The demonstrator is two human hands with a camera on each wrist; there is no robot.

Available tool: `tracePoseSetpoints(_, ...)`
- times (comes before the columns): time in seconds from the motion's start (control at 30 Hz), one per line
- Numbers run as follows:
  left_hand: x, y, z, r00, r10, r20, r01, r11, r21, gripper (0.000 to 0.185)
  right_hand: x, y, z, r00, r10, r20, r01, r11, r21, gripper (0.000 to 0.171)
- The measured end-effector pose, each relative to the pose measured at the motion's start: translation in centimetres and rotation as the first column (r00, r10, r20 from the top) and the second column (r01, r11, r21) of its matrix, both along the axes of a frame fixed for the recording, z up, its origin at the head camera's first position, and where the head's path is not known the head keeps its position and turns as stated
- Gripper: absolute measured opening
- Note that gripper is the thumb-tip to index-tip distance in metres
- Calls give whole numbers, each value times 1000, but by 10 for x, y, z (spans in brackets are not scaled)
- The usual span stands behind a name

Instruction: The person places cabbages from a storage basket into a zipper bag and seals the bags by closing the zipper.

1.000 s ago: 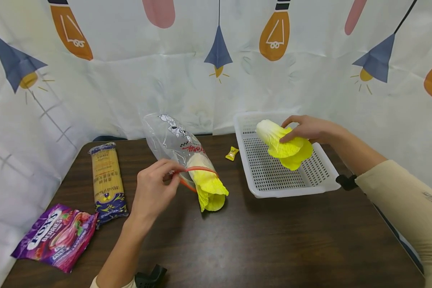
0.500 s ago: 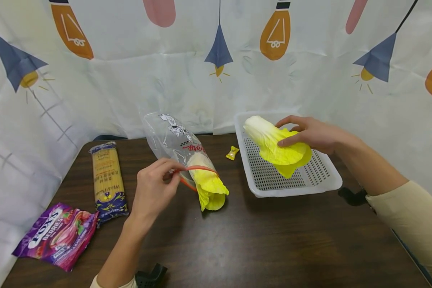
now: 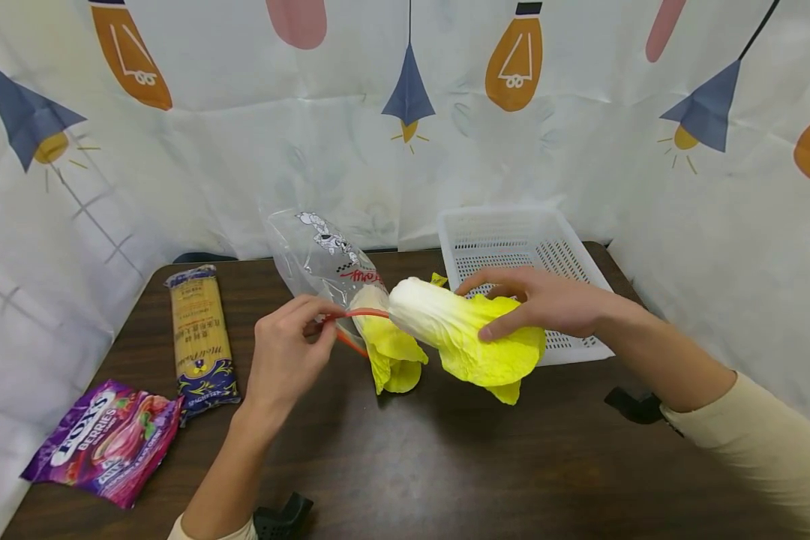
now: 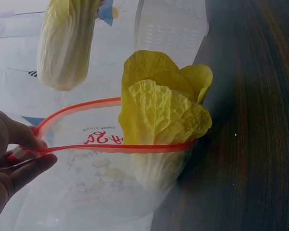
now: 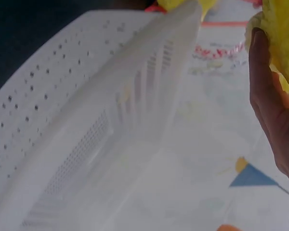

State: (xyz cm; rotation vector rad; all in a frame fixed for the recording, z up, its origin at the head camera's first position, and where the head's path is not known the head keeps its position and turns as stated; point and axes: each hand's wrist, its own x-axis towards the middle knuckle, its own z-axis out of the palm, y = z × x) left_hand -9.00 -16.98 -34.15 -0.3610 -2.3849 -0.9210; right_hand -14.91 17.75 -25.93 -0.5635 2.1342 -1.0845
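My left hand (image 3: 295, 349) pinches the red rim of a clear zip bag (image 3: 310, 259) and keeps its mouth apart. One napa cabbage (image 3: 394, 360) lies partly in that bag, its yellow leaves sticking out past the rim, as the left wrist view also shows of this cabbage (image 4: 164, 108). A second napa cabbage (image 3: 469, 334) is gripped by my right hand (image 3: 540, 304), white stem end pointing left, close to the bag's mouth. In the right wrist view only part of my right hand (image 5: 272, 106) and of the held cabbage (image 5: 284, 43) shows.
A white perforated basket (image 3: 513, 225) stands at the back right, partly behind my right hand. A small yellow wrapped candy (image 3: 439, 279) peeks out beside it. At left lie a spaghetti pack (image 3: 204, 341) and a purple candy bag (image 3: 108, 444) on the dark table (image 3: 405, 465).
My right hand has carried the second cabbage left and toward me, from over the basket to beside the bag's mouth. My left hand has stayed at the bag's rim.
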Motion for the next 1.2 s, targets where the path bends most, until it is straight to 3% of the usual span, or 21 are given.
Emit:
tracePoseSetpoints(0.13,-1,-1,-1,1000,-2,-4,2,1000,7,16,7,-16,-10,997,44,66,-43,999,-8,60)
tracePoseSetpoints(0.37,-2,-1,-2,1000,-13,-13,13,1000,13,17,12,-40,-31,993,71,90,-67,997,-48,57)
tracePoseSetpoints(0.77,-3,-2,-3,999,-29,-22,29,1000,-4,19,22,-62,-59,981,-77,178,108,979,-171,50)
tracePoseSetpoints(1.0,-4,-2,-4,999,-51,-16,51,999,-6,20,31,-69,-63,957,-169,236,231,935,-269,49)
tracePoseSetpoints(1.2,-5,-3,-5,997,-70,-30,69,997,-35,21,38,-79,-71,943,-197,269,281,903,-325,50)
